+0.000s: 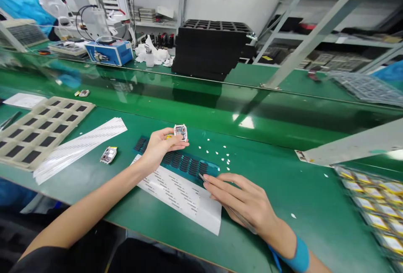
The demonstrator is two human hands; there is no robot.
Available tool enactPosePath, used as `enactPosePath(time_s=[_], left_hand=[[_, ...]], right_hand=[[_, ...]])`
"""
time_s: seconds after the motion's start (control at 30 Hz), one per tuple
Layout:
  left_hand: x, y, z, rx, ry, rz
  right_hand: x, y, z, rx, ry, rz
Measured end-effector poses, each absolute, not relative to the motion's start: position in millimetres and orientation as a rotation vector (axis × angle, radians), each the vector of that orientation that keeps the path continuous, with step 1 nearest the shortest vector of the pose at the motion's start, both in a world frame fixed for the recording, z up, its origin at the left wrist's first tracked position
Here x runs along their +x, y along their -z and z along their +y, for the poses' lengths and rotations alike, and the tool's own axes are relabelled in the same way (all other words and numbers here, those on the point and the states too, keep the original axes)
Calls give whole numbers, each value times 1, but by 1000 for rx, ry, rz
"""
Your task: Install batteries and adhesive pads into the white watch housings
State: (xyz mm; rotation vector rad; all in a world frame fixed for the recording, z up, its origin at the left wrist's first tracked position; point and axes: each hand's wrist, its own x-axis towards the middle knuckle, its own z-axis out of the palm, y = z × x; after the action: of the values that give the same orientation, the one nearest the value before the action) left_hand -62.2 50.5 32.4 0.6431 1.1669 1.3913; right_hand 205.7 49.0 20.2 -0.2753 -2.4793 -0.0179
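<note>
My left hand pinches a small white-framed circuit board housing between thumb and fingers, with a bit of yellow showing beside it. In my right hand are metal tweezers, their tips at the right part of a blue sheet with rows of small black pieces. Under both forearms' reach lies a white printed label sheet, partly beneath the blue sheet. A second white housing rests on the green bench to the left. Small white scraps are scattered right of the blue sheet.
Long white printed strips and a cream tray with dark pads lie left. At right stands a clear tray of yellow-edged parts. A slanted white post and a glass panel border the bench. My right wrist wears a blue band.
</note>
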Motion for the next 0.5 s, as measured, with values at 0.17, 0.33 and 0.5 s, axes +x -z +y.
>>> enactPosePath(time_s=[0.17, 0.33, 0.5], left_hand=[[-61, -32, 50, 640, -1330, 1178], [-60, -36, 50, 650, -1321, 1183], [-59, -37, 46, 681, -1306, 1208]], right_hand=[[205, -22, 50, -291, 34, -2484], [203, -22, 51, -287, 81, -2487], [202, -23, 52, -276, 71, -2487]])
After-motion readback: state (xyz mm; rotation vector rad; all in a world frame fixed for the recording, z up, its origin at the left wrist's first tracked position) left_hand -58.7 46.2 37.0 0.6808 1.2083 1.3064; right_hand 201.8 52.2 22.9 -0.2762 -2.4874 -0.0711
